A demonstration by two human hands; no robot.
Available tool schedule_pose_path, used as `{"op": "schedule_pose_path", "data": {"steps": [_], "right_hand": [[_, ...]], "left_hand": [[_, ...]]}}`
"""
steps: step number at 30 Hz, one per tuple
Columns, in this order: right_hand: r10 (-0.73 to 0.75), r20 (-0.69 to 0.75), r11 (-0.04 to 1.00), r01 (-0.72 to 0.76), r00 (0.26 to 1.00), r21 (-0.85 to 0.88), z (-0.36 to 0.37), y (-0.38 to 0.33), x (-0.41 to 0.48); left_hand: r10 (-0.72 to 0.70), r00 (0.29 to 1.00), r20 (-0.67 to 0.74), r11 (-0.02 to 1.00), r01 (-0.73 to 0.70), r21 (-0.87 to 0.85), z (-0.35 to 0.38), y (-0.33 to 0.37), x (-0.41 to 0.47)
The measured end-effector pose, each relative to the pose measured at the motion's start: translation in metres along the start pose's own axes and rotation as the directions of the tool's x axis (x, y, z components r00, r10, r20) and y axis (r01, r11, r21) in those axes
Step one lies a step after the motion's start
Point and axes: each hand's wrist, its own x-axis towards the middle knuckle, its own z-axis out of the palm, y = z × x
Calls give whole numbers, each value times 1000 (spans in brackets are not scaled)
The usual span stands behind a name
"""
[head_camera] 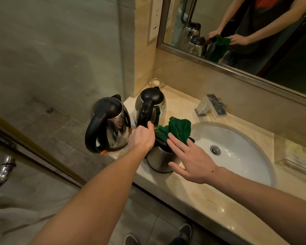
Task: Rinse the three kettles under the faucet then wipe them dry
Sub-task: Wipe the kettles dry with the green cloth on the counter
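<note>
Two bare forearms reach in from the bottom edge. The stone counter (pixel 192 197) runs from the left wall to the right, and its front edge is just below the near kettle (pixel 159 161). The white basin (pixel 240 156) takes the middle, leaving bare counter in front of it and to its right. Three steel kettles crowd the left end. The left kettle (pixel 109 124) stands hard against the counter's end, the back kettle (pixel 152 105) is beside it, and the near kettle stands at the basin's rim.

The left hand (pixel 142 138) is clenched over a black handle. It seems to be the near kettle's, but the hand hides most of it. The right hand (pixel 189 160) lies flat with its fingers straight on the green cloth (pixel 177 128), the thumb along the near kettle's steel side. The cloth is bunched over that kettle's mouth and hides the opening.

The square faucet (pixel 210 106) sits behind the basin. A glass dish (pixel 156 82) stands in the far corner.
</note>
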Motion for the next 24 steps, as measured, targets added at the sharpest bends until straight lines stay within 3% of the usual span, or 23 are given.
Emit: {"op": "schedule_pose_path", "data": {"steps": [4, 6, 8, 11, 15, 17, 21, 24], "right_hand": [[-58, -10, 998, 58, 998, -26, 0, 9, 6], [52, 38, 993, -56, 998, 105, -5, 14, 19], [223, 102, 925, -243, 970, 291, -9, 23, 33], [472, 113, 617, -419, 874, 666, -17, 34, 48], [669, 255, 232, -522, 699, 821, -10, 45, 46], [692, 333, 56, -508, 640, 860, -5, 48, 42], [671, 540, -407, -356, 509, 841, 5, 48, 35], [623, 628, -628, -179, 466, 757, 17, 47, 29]], "left_hand": [[-7, 1000, 10, 1000, 7, 14, 1, -2, 1], [-9, 1000, 14, 1000, 9, 17, 2, -3, 2], [-6, 1000, 14, 1000, 6, 7, 2, -4, 3], [-10, 1000, 5, 1000, 10, -21, 4, -6, 5], [-25, 1000, 1, 998, 25, -58, 4, -5, 5], [-26, 1000, 12, 998, 27, -60, 2, -4, 3], [-44, 994, 102, 998, 47, -31, -2, -4, 7], [-20, 977, 214, 998, 32, -55, -5, -7, 13]]}}
